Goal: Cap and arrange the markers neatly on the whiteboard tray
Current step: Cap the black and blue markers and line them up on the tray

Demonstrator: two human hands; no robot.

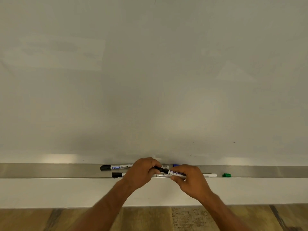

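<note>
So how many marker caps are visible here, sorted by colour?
Black: 3, on the back marker, the front marker and the held marker
Blue: 1, the blue cap, partly hidden behind the right hand
Green: 1, the green cap, loose on the tray
Total: 5

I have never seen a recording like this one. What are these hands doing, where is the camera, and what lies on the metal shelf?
There is no machine: a person works with bare hands and wears the camera on the head, looking forward and down. The big pale surface is a whiteboard; the metal shelf below it is its tray. The left hand and the right hand hold one marker between them, apparently pressing its black cap on. On the tray lie two black-capped markers, a marker without a cap, a loose green cap and something blue, mostly hidden.
</note>
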